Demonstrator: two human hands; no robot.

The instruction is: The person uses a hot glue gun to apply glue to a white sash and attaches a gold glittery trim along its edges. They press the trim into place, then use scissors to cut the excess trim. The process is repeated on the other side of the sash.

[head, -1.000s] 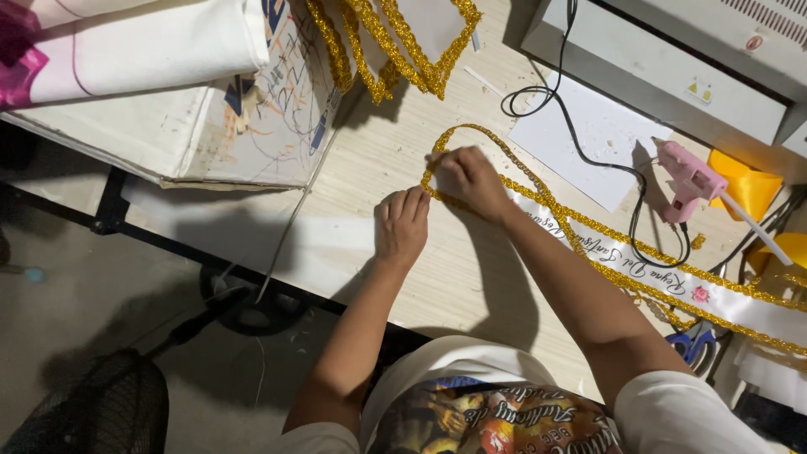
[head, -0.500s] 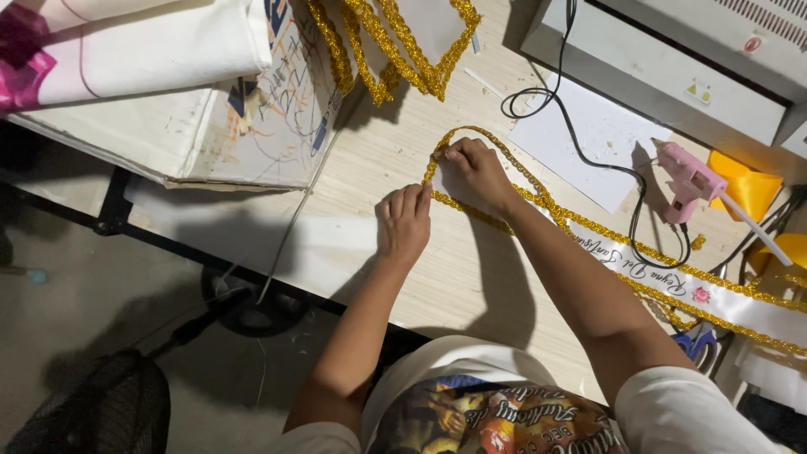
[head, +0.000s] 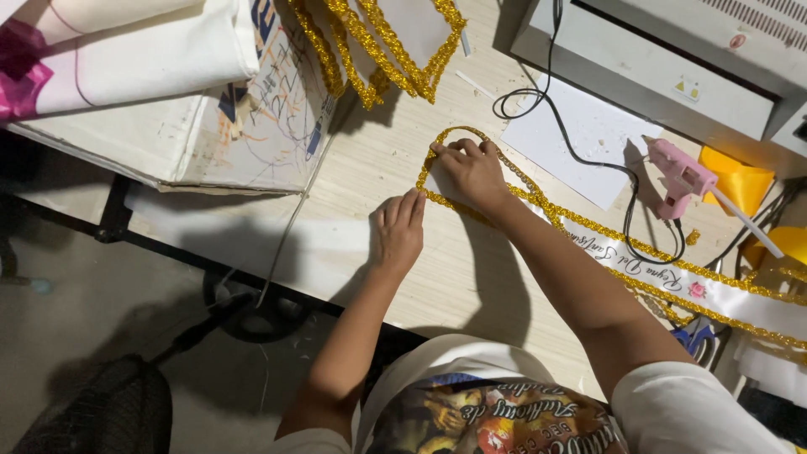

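**Pressing gold trim onto a sash end**

Looking down from the head camera, I see nearest the person's printed shirt point(head: 479, 416) and two bare forearms reaching out over a pale wooden table point(head: 378, 160). My left hand point(head: 398, 231) lies flat, palm down, fingers loose and together, gripping nothing; its fingertips rest just beside the near edge of the gold glitter trim point(head: 471, 212). My right hand point(head: 472, 172), a little farther out, is spread over the pointed end of the white sash point(head: 672, 282), fingers curled down and pressing on the trim at the far edge of that point, pinning it rather than clasping it. The sash lies flat on the table, running from under the right hand off to the right, gold-edged on both sides, with script lettering and a small pink flower along it.

Farther right, a pink glue gun point(head: 681, 176) rests on the table beside a white sheet point(head: 580, 139), its black cord point(head: 588, 160) looping across that sheet. To the far left sits a stack of white cloth and printed board point(head: 210, 109). At the far edge, more gold-trimmed pieces point(head: 395, 50) lie near a grey machine point(head: 672, 59). Orange ribbon point(head: 740, 181) shows at far right.
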